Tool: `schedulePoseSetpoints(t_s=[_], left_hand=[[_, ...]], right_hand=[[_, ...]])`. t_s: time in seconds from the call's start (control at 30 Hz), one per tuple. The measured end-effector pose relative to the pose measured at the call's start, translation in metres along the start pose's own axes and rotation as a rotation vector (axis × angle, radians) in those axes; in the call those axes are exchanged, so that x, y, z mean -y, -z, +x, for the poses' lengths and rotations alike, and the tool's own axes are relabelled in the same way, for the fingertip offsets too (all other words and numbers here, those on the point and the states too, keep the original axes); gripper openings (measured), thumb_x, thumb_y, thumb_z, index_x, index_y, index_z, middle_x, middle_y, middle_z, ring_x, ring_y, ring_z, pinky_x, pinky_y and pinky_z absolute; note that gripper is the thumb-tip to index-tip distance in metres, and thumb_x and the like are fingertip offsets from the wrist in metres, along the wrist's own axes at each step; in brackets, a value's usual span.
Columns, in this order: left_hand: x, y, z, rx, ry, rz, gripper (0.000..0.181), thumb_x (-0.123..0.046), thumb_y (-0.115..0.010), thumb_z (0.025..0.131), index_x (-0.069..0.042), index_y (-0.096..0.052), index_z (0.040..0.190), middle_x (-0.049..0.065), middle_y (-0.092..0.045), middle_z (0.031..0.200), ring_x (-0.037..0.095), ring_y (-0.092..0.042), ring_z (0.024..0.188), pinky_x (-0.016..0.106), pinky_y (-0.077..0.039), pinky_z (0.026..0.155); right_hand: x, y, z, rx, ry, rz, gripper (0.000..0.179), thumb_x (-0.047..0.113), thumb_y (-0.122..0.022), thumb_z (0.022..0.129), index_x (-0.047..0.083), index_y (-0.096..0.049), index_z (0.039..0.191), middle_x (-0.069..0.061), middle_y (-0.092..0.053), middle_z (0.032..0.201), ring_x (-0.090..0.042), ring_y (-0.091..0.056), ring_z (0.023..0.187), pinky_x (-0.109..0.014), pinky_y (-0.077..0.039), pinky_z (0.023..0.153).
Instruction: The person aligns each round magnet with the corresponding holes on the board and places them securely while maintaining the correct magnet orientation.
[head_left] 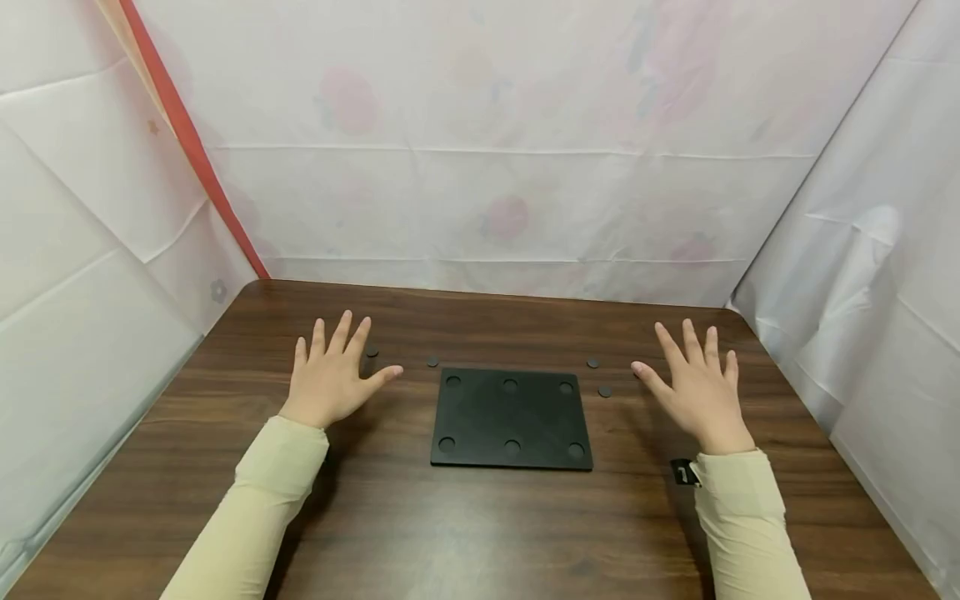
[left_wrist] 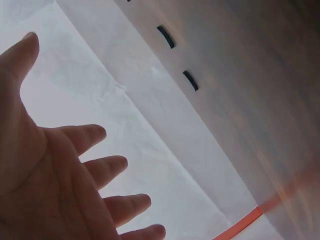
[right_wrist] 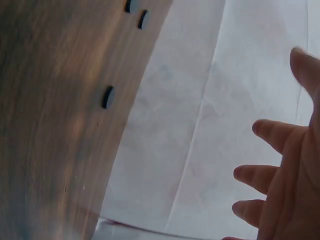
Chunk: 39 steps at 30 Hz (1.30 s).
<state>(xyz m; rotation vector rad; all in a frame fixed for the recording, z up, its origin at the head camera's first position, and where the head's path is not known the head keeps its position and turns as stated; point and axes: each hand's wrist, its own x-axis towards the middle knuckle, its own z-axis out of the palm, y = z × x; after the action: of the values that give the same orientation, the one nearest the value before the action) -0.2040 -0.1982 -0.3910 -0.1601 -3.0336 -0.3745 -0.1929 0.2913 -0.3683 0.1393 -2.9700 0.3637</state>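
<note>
A black rectangular board (head_left: 513, 417) with several shallow round recesses lies on the table between the hands. Small dark discs lie around its far corners. My left hand (head_left: 330, 383) hovers left of the board, fingers spread and holding nothing; one disc (head_left: 372, 352) is close to its index finger, and another disc (head_left: 432, 362) lies nearer the board. To the right, my right hand (head_left: 701, 392) is likewise spread with nothing in it. Left of its thumb are a far disc (head_left: 592, 363) and a nearer disc (head_left: 604, 392). Three discs (right_wrist: 108, 97) show in the right wrist view.
The wooden table (head_left: 450, 533) has rounded far corners. Pale printed cloth (head_left: 450, 200) hangs behind it, with more white cloth at both sides. A red strip (head_left: 187, 142) runs down the left corner. Part of a black strap (head_left: 682, 472) shows at the right cuff.
</note>
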Motion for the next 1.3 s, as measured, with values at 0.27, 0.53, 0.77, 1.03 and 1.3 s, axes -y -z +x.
schedulePoseSetpoints(t_s=[0.27, 0.53, 0.77, 1.03, 1.3], left_hand=[[0.001, 0.01, 0.004, -0.038, -0.008, -0.019, 0.091, -0.074, -0.04, 0.091, -0.013, -0.024, 0.157, 0.019, -0.017, 0.162, 0.057, -0.01, 0.144, 0.069, -0.008, 0.115], [0.004, 0.009, 0.008, -0.108, -0.055, -0.061, 0.067, -0.049, -0.052, 0.098, -0.005, -0.041, 0.148, 0.024, -0.037, 0.153, 0.051, -0.036, 0.137, 0.064, -0.027, 0.112], [0.009, 0.005, 0.015, -0.132, -0.065, -0.136, 0.052, -0.033, -0.058, 0.099, -0.001, -0.051, 0.14, 0.025, -0.051, 0.14, 0.047, -0.052, 0.124, 0.06, -0.044, 0.099], [0.018, 0.002, 0.023, -0.044, -0.026, -0.211, 0.05, -0.028, -0.057, 0.1, 0.002, -0.05, 0.139, 0.028, -0.051, 0.137, 0.047, -0.052, 0.123, 0.06, -0.043, 0.101], [0.023, 0.0, 0.033, 0.043, 0.004, -0.221, 0.047, -0.026, -0.057, 0.1, 0.003, -0.052, 0.136, 0.029, -0.05, 0.139, 0.048, -0.049, 0.125, 0.06, -0.041, 0.103]], right_hand=[[0.012, -0.001, 0.001, -0.065, 0.073, 0.04, 0.073, 0.059, -0.039, 0.1, 0.014, -0.025, 0.156, -0.028, -0.022, 0.158, -0.054, -0.012, 0.145, -0.074, -0.016, 0.108], [0.023, -0.005, 0.0, -0.01, 0.118, 0.223, 0.066, 0.05, -0.046, 0.101, 0.008, -0.037, 0.151, -0.026, -0.04, 0.15, -0.047, -0.042, 0.133, -0.064, -0.035, 0.104], [0.031, -0.019, -0.002, -0.04, 0.098, 0.383, 0.05, 0.041, -0.051, 0.102, 0.008, -0.052, 0.14, -0.018, -0.062, 0.124, -0.029, -0.061, 0.09, -0.044, -0.05, 0.078], [0.04, -0.033, -0.003, 0.094, 0.017, 0.585, 0.05, 0.041, -0.052, 0.101, 0.007, -0.055, 0.136, -0.017, -0.065, 0.12, -0.032, -0.065, 0.103, -0.042, -0.055, 0.082], [0.044, -0.043, -0.002, 0.21, -0.058, 0.758, 0.049, 0.034, -0.055, 0.101, 0.001, -0.051, 0.138, -0.022, -0.061, 0.125, -0.031, -0.066, 0.101, -0.037, -0.058, 0.083]])
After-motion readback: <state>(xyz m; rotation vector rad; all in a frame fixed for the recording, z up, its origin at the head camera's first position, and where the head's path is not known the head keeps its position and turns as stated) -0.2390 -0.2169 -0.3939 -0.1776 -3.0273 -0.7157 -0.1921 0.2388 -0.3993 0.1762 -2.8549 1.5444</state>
